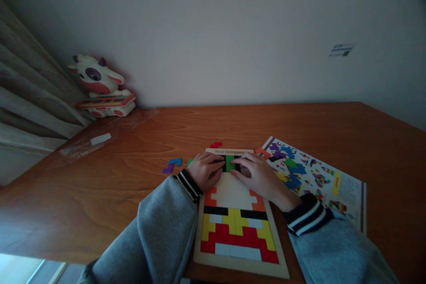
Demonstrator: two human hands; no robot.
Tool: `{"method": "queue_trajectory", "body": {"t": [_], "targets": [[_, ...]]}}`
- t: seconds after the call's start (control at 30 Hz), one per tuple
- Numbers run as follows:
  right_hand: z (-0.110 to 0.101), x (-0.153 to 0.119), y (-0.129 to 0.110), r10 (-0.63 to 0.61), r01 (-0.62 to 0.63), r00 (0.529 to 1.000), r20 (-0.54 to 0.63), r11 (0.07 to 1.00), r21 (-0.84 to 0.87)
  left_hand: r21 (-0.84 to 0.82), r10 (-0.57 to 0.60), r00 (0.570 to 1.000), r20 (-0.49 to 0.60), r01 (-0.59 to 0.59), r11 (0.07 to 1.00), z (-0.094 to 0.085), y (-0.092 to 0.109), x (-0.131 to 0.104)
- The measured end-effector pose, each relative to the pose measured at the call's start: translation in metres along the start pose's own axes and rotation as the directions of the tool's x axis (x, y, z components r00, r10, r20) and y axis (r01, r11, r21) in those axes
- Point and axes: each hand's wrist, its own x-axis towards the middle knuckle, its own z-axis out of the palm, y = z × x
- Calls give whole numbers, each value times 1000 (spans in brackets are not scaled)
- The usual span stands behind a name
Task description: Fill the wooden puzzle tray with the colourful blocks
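Observation:
A wooden tray puzzle board (240, 267) lies in front of me, with flat coloured pieces in its upper and lower parts. My left hand (206, 171) rests over its upper left, fingertips on a black puzzle piece (223, 166), thumb apart from the index finger. Opposite it, my right hand (258, 175) reaches over the upper right edge. Its index finger touches the pieces beside a green puzzle piece (229, 163), and its thumb is spread below. Red pieces (226, 236), yellow pieces (235, 219) and white pieces fill the lower part. My palms hide some of the upper pieces.
Loose blue (175, 161) and purple (168, 169) pieces lie left of the board, a red one (216, 145) behind it. A printed pattern sheet (346, 186) with loose pieces on it lies at right. A cow toy with a keyboard (106, 86) stands at the back left.

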Motion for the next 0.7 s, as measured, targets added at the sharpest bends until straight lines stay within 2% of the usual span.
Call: {"method": "queue_trajectory", "body": {"t": [0.2,0.37,0.43,0.57,0.63,0.7], "targets": [[-4,3,-4,26,-21,999,-40,992,124,2,2,1000,-4,-2,1000,1,1,0],[-15,4,12,104,-82,981,-162,987,136,37,-6,1000,-31,7,999,-9,0,2],[-22,3,25,177,-151,951,-255,982,117,64,-13,999,-49,16,998,-16,-8,0],[-39,-6,56,321,-317,855,-407,945,81,143,-43,998,-50,50,988,-36,-40,-13],[-48,-12,71,372,-400,823,-430,916,27,152,-42,999,-15,44,987,-48,-55,-23],[-55,-17,83,402,-437,823,-401,900,5,133,-55,998,25,51,990,-58,-65,-33]]}}
